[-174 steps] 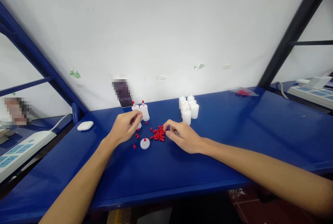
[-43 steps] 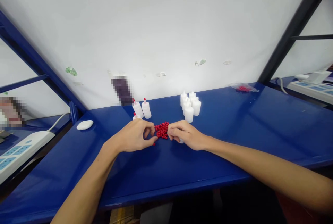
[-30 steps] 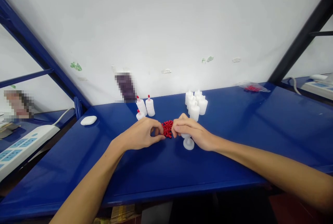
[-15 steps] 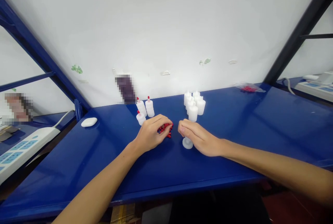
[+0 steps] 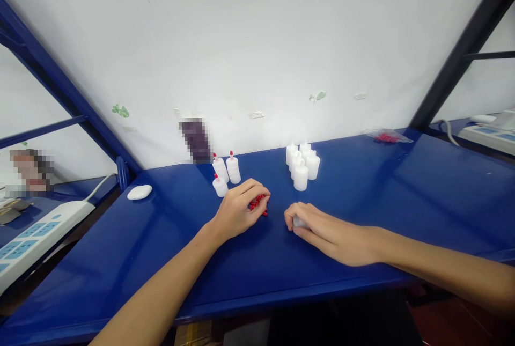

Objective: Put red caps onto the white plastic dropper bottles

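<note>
My left hand (image 5: 238, 210) arches over a small pile of red caps (image 5: 256, 204), thumb and fingertips pinched together at its right edge, on what looks like one red cap. My right hand (image 5: 332, 233) is wrapped around a white plastic bottle (image 5: 298, 222); only a sliver of it shows between thumb and fingers. Behind the left hand stand three white bottles (image 5: 233, 170) with red-tipped nozzles. Several white bottles without red tips (image 5: 300, 177) are grouped beyond my right hand.
The blue table (image 5: 374, 196) runs back to a white wall. At the left are a white rounded case (image 5: 139, 192) and a power strip (image 5: 48, 238). A clear bag of red pieces (image 5: 387, 137) lies at the back right. Blue and dark frame posts flank the table.
My right hand has shifted right and nearer to me, and the round white end that showed beneath it is now hidden. My left hand stays at the caps, almost still.
</note>
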Tool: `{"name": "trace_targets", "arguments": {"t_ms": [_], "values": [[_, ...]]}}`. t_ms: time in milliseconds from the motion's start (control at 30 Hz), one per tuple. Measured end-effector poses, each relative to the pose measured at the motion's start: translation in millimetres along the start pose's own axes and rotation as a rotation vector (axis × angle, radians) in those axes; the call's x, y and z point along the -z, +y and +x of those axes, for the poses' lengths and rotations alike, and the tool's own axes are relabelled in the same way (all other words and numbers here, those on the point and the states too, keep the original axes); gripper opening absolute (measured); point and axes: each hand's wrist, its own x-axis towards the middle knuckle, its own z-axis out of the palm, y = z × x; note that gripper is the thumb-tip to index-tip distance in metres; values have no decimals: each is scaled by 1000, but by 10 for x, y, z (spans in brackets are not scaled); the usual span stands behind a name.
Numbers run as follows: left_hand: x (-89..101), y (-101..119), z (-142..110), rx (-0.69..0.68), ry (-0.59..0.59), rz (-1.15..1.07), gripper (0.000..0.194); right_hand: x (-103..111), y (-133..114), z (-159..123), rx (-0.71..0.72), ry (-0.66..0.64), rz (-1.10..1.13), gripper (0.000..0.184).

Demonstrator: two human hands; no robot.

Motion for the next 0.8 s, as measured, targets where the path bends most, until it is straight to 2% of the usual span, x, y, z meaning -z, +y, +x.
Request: {"name": "trace_targets", "arguments": {"t_ms": [67, 133, 233, 367, 433, 500, 633, 800], "values": [[-13, 2, -5, 2, -15, -10, 12, -36, 15, -42, 3, 24, 38, 20], [-24, 6, -8, 7, -26, -9, 12, -36, 37, -46, -1, 110, 115, 17], [-27, 16, -6, 12, -39, 1, 14, 123, 69, 32, -10, 382, 237, 13], [-18, 19, -7, 8, -37, -3, 14, 560, 104, 265, 88, 784, 258, 5], [-11, 13, -12, 12, -37, -8, 13, 735, 137, 402, 132, 825, 238, 10], [-3, 8, -16, 18, -43, -8, 12, 815, 190, 523, 129, 823, 194, 13], [13, 11, -14, 20, -40, 2, 12, 747, 307, 651, 88, 766, 132, 16], [14, 10, -10, 20, -49, 7, 12, 628, 343, 653, 83, 720, 52, 17]]}}
